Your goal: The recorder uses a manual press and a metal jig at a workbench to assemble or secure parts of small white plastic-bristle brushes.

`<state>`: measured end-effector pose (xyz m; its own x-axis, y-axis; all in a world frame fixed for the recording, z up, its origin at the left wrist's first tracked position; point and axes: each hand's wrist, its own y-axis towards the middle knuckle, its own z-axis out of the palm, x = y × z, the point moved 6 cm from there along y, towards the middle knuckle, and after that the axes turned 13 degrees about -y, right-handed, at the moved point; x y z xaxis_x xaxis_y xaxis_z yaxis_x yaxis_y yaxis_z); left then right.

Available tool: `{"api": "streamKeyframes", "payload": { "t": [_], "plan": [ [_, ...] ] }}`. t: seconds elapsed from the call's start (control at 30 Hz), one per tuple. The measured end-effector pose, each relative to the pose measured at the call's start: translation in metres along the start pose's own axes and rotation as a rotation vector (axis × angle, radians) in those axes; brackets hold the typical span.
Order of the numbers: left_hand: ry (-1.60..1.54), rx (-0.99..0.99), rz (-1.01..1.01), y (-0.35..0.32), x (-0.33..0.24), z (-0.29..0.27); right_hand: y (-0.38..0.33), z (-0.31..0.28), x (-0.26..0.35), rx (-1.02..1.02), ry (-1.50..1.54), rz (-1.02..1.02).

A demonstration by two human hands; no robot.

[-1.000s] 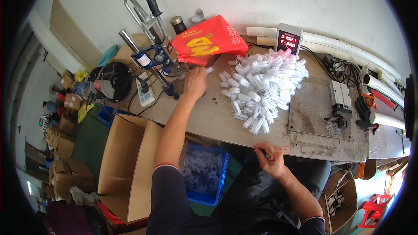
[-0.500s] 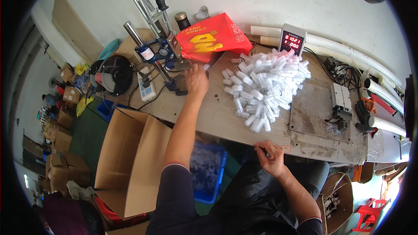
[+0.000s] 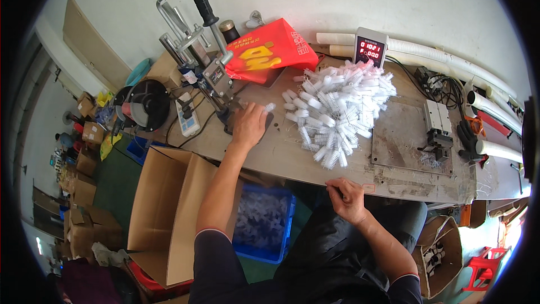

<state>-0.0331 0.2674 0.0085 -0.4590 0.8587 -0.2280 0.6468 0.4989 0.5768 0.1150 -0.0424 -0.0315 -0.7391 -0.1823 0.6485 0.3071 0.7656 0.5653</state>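
Now the left hand point(image 3: 248, 125) is stretched far across the desk point(image 3: 292, 155), its grip curled down at the base of the hand press point(image 3: 209, 73), fingers closed around a small white plastic piece point(image 3: 270, 107) whose tip pokes out just to the right of the knuckles. That press stands upright at the far left of the desk, its black-handled lever point(image 3: 201, 3) tilted up and away. Over on the near edge, the right hand point(image 3: 347, 198) rests at the desk's rim with its grip loosely closed, fingers bent in; whether it pinches anything, I cannot tell. Between the two hands, and further right, sits the big heap of white bristled tubes point(image 3: 337, 110), spilling toward the middle of the desk. Beyond the heap lies a red bag point(image 3: 267, 50), and right of that a small counter box with a red digit display point(image 3: 369, 49). A grey metal plate point(image 3: 408, 138) lies right of the heap, with a small clamp fixture point(image 3: 436, 126) on it. Left of the press there's a black reel point(image 3: 145, 104). Down below the desk, an open cardboard box point(image 3: 169, 208) stands beside a blue crate point(image 3: 263, 225) filled with pale pieces.
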Motion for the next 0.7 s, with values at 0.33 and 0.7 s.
{"api": "streamKeyframes", "payload": {
  "t": [0.33, 0.7],
  "plan": [
    [-0.249, -0.218, 0.104, -0.034, -0.046, -0.021, 0.008, 0.003, -0.014, 0.246, 0.154, 0.355],
    [-0.664, -0.268, -0.646, -0.060, 0.061, -0.045, 0.222, 0.002, 0.064, 0.062, -0.035, 0.037]
  ]
}}
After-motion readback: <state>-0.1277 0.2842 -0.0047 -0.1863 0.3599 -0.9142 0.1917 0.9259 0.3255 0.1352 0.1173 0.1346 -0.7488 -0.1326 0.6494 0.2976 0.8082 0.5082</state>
